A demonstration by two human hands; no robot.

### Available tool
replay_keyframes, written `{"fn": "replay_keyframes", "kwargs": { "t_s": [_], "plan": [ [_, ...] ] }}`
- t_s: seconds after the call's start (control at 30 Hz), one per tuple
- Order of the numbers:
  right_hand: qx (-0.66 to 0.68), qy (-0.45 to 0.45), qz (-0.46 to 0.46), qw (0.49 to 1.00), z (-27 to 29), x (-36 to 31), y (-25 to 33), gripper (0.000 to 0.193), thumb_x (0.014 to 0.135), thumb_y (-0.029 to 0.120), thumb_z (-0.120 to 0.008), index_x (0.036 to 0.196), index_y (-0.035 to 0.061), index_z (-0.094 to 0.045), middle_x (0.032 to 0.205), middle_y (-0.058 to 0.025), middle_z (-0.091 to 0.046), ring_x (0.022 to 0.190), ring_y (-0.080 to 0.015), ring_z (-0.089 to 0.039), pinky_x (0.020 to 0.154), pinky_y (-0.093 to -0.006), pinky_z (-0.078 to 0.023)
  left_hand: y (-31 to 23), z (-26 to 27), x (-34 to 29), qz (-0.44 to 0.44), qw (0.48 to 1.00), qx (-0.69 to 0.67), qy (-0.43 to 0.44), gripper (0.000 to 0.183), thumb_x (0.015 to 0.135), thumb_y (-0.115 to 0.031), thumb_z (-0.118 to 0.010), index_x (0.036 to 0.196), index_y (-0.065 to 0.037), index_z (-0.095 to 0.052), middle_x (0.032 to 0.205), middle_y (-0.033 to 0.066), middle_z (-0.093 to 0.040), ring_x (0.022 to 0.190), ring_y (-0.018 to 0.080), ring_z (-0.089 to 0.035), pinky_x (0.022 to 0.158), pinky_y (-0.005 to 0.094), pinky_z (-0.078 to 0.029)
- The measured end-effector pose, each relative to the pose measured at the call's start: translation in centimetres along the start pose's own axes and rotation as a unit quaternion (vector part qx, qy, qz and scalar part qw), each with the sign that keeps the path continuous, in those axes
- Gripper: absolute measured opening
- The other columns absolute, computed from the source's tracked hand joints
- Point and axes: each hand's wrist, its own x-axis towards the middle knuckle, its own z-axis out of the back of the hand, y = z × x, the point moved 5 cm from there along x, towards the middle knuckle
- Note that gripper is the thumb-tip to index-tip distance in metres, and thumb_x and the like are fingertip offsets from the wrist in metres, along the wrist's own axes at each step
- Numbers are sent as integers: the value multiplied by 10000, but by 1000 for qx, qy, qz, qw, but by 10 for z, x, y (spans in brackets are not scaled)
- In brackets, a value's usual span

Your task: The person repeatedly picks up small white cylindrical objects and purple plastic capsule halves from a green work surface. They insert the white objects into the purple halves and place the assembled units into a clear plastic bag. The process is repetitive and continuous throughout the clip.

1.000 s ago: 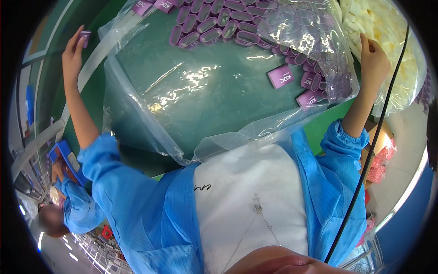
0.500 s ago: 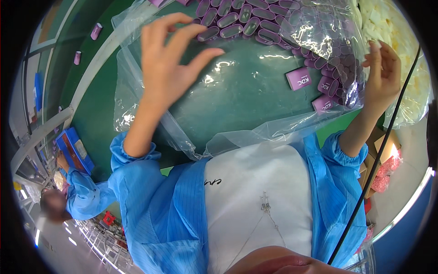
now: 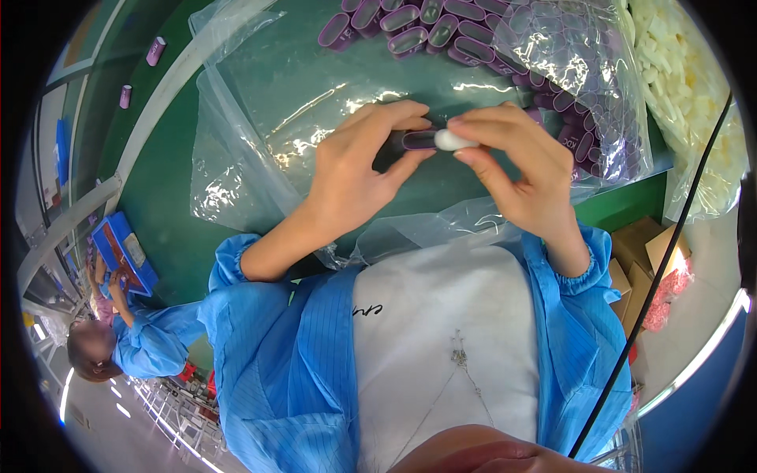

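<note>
My left hand is closed on a short purple oval sleeve, gripped between fingers and thumb over the middle of the table. Against the right end of that sleeve sits a small white rounded piece, pinched in my right hand. Whether the white piece is partly inside the sleeve, I cannot tell. Beyond both hands lies a heap of similar purple sleeves, many showing an open oval end. Clear plastic covers the heap's right part.
A clear bag of white pieces lies on the right. Clear plastic film spreads over the green table. Two purple sleeves lie far left. A person in blue works left beside a blue tray. Cardboard boxes stand lower right.
My left hand has come back from the heap with a purple sleeve. My right hand has moved left from beside the bag, and the two hands now meet over the table.
</note>
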Motion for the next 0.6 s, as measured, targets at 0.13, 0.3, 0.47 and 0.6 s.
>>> {"fn": "replay_keyframes", "kwargs": {
  "t_s": [0.13, 0.3, 0.47, 0.6],
  "plan": [
    [-7, 26, -35, 999, -16, -4, 3, 236, 786, -76, -726, 1014, -32, -684, 976, -136, -635, 797, -265, -651, 670, -343, -539, 11, -7, -2, -10, 999, -31, -9, 526, 750, -20, -836, 1218, -41, -597, 1019, 86, -761, 935, 222, -737, 822, 297, -564],
    [-59, 49, 7, 997, -24, 0, 5, 246, 730, -114, -708, 955, -26, -663, 964, -133, -599, 779, -273, -631, 634, -346, -530, 12, -11, -6, -30, 998, -36, -33, 516, 744, -33, -844, 1203, -45, -609, 1001, 84, -764, 916, 219, -738, 792, 285, -568],
    [-44, 63, -6, 997, -27, 8, 5, 241, 717, -123, -705, 927, -7, -677, 937, -115, -608, 788, -268, -625, 645, -352, -523, 13, -10, -6, -50, 998, -28, -33, 498, 741, -63, -858, 1179, -43, -621, 988, 88, -765, 902, 224, -739, 776, 282, -567],
    [-19, 77, -6, 997, -23, 6, -5, 258, 711, -106, -723, 948, -4, -703, 908, -114, -641, 792, -263, -630, 663, -348, -519, 17, -11, -6, -42, 997, -49, -42, 478, 752, -87, -860, 1163, -41, -621, 989, 89, -768, 905, 211, -739, 783, 281, -566]
  ]
}}
